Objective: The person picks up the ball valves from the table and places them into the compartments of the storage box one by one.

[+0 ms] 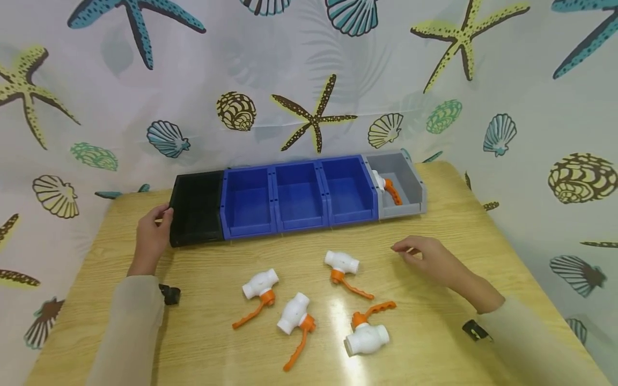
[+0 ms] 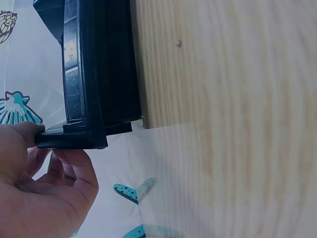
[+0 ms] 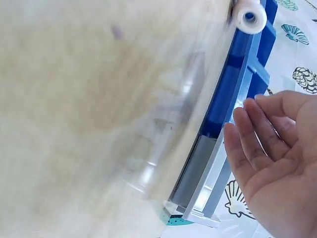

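Observation:
My left hand [image 1: 153,230] grips the left wall of a black bin [image 1: 197,238], thumb on the rim and fingers curled beneath it in the left wrist view. Over the table's right side hovers my right hand [image 1: 429,257], fingers loosely bent and holding nothing. Nearest to it on the table is a white ball valve [image 1: 341,262] with an orange lever. More such valves lie toward the front: one ball valve [image 1: 260,284] at left, another ball valve [image 1: 294,313] at centre, and a ball valve [image 1: 367,339] with its lever pointing away. One ball valve [image 1: 390,187] sits inside the grey bin [image 1: 403,210].
Three blue bins stand side by side between the black and grey ones: a left blue bin [image 1: 250,231], a middle blue bin [image 1: 301,225] and a right blue bin [image 1: 354,216]. They stand on a wooden table [image 1: 207,332]. Behind hangs a shell-patterned cloth [image 1: 270,64].

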Tool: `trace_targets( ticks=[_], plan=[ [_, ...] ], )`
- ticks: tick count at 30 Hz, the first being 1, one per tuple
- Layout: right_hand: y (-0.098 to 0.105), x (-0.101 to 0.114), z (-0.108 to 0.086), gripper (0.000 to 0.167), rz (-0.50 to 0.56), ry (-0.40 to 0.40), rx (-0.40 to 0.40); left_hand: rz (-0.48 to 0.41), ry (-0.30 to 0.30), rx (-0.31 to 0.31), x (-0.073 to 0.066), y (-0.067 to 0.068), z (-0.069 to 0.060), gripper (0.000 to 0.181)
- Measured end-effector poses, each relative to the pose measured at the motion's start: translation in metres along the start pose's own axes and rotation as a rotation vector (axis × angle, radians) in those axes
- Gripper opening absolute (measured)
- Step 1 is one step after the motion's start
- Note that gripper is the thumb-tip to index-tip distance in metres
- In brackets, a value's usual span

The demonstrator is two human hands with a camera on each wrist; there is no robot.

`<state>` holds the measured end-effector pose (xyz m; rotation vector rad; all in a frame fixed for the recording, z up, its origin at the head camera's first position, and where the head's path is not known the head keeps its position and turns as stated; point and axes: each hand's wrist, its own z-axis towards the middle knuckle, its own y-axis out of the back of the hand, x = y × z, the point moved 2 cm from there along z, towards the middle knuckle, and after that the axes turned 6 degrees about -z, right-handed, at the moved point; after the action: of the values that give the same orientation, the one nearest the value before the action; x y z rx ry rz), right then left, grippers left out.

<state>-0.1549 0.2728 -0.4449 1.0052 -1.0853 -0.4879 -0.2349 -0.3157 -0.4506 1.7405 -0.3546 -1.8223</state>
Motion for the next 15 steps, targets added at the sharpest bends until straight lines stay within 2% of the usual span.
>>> trace_targets(
  ticks=[5,8,15],
  plan=[
    [-0.012,0.011,-0.025,0.021,0.029,0.019,0.025,0.011,0.023,-0.004,0.003,0.0,0.001,0.055],
    [-0.018,0.016,-0.038,0.02,0.04,0.026,0.029,0.01,0.017,-0.005,0.004,0.0,0.001,0.055],
    [-0.027,0.03,-0.056,0.015,0.1,0.117,0.08,0.018,0.007,-0.014,0.004,0.0,0.003,0.056]
  ],
)
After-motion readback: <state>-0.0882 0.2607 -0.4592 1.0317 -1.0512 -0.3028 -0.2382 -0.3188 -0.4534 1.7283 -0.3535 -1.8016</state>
